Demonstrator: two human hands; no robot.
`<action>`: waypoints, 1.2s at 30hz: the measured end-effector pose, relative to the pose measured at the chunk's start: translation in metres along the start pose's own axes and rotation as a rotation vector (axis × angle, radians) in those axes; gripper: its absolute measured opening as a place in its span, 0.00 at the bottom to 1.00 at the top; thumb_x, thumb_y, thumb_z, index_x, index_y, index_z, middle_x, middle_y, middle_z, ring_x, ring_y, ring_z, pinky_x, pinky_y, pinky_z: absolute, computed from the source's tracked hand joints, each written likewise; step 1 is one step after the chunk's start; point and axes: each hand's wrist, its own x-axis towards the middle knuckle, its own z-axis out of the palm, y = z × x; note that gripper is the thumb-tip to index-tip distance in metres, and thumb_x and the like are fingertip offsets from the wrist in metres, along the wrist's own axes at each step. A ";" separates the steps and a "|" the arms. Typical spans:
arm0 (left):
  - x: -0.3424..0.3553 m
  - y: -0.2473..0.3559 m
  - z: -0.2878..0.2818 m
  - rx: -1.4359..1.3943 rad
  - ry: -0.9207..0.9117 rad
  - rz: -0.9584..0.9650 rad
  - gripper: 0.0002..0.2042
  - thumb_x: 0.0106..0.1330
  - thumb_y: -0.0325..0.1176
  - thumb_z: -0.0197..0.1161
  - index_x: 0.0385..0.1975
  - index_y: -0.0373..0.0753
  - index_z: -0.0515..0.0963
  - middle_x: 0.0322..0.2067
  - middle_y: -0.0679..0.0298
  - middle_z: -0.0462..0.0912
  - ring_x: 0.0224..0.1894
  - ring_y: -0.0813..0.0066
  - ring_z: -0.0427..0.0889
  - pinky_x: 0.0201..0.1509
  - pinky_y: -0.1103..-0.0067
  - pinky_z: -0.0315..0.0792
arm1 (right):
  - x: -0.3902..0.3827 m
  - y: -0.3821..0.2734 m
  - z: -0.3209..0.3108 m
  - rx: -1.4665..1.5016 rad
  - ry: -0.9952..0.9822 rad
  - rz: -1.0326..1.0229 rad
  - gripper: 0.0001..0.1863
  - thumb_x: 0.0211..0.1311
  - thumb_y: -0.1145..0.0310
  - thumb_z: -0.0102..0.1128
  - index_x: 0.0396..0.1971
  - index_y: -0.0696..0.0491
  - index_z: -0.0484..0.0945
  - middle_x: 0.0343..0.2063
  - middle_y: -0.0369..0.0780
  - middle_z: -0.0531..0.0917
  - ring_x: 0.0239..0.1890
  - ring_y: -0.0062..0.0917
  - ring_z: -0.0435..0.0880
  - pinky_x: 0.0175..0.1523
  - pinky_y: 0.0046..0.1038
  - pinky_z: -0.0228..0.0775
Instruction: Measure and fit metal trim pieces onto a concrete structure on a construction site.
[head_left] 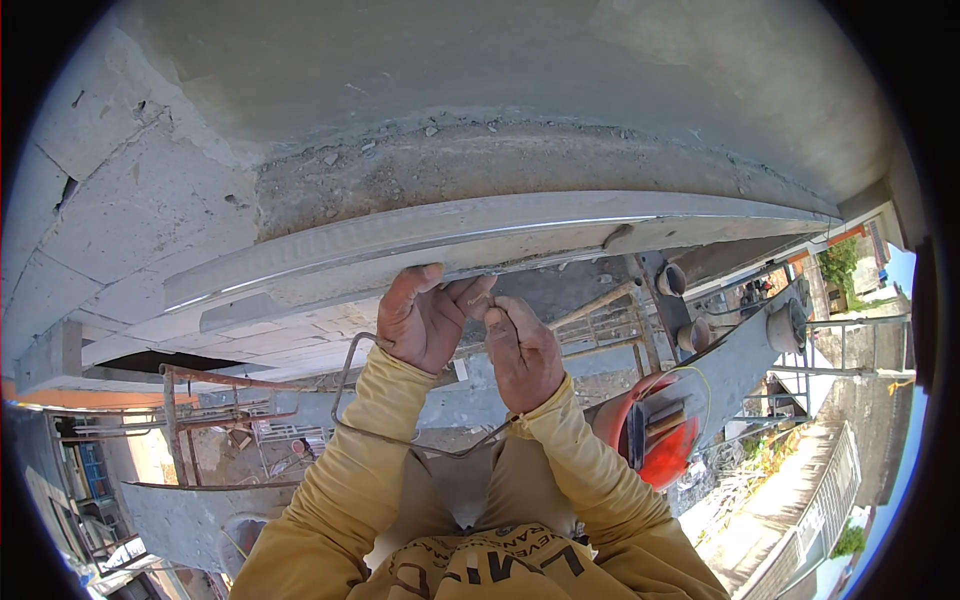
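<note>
My left hand (425, 318) is raised palm up just beneath the front edge of a pale ledge, its thumb apart from its partly curled fingers. My right hand (523, 352) is closed, its thumb and fingertips pinched together against the left fingertips. Whatever lies between the fingertips is too small to make out. A bent metal rod (402, 440) loops from beside my left wrist, across my left forearm, to my right wrist. Its ends are hidden by my hands and wrists. Directly above both hands runs the ledge (500, 222), with a thin shiny strip along its edge.
A rough concrete sill (480, 158) with loose crumbs lies beyond the ledge, below a smooth grey wall (540, 60). At right are a red bucket (668, 455) holding tools and several round containers (787, 327) on a plank. Rusty scaffold pipes (235, 378) stand at left, with open drops beyond.
</note>
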 end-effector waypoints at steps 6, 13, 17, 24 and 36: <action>0.001 -0.003 0.001 -0.010 -0.003 -0.014 0.15 0.54 0.30 0.62 0.43 0.36 0.75 0.47 0.56 0.78 0.54 0.55 0.75 0.62 0.58 0.68 | -0.029 0.012 0.007 0.056 0.112 0.095 0.13 0.58 0.75 0.56 0.42 0.60 0.68 0.30 0.45 0.75 0.27 0.33 0.77 0.32 0.29 0.68; 0.001 -0.002 0.002 0.077 -0.039 0.045 0.23 0.58 0.33 0.58 0.55 0.36 0.68 0.55 0.52 0.71 0.60 0.50 0.68 0.65 0.54 0.62 | -0.055 -0.006 0.001 -0.330 -0.065 -0.233 0.31 0.52 0.67 0.68 0.56 0.58 0.66 0.58 0.49 0.59 0.51 0.39 0.73 0.48 0.31 0.74; 0.001 -0.002 0.003 0.083 -0.060 0.049 0.26 0.59 0.33 0.57 0.59 0.36 0.64 0.58 0.51 0.68 0.62 0.50 0.65 0.68 0.54 0.58 | -0.075 0.002 -0.009 -0.321 -0.269 -0.359 0.47 0.43 0.49 0.72 0.61 0.57 0.63 0.63 0.50 0.54 0.65 0.47 0.56 0.64 0.43 0.59; 0.001 -0.003 0.005 0.113 -0.060 0.034 0.27 0.60 0.33 0.56 0.60 0.36 0.62 0.61 0.50 0.64 0.65 0.51 0.61 0.69 0.55 0.56 | -0.082 0.005 -0.022 -0.413 -0.679 -0.371 0.49 0.37 0.51 0.71 0.60 0.60 0.62 0.62 0.48 0.56 0.66 0.51 0.52 0.66 0.47 0.57; 0.003 0.000 0.001 0.108 -0.082 0.067 0.26 0.60 0.32 0.57 0.59 0.37 0.63 0.60 0.52 0.66 0.64 0.50 0.62 0.68 0.53 0.57 | -0.090 0.008 -0.014 -0.607 -0.703 -0.581 0.15 0.47 0.55 0.63 0.32 0.49 0.78 0.47 0.44 0.72 0.61 0.43 0.63 0.61 0.44 0.65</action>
